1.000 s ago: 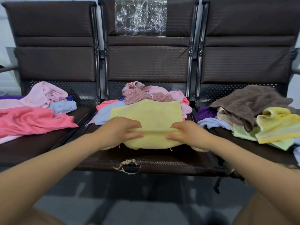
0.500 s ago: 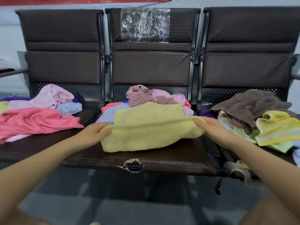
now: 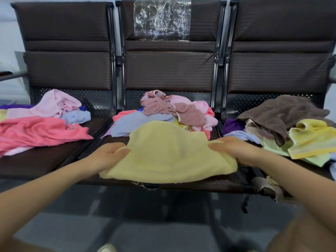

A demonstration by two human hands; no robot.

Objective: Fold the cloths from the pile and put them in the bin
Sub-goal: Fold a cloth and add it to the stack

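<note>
While your left hand (image 3: 109,155) and right hand (image 3: 234,150) pinch opposite ends of the yellow towel (image 3: 169,155), apparently half-folded, its long axis runs left-right between them.

3 dark brown padded seats (image 3: 169,70) in a row; grey floor (image 3: 149,231) below.
</note>
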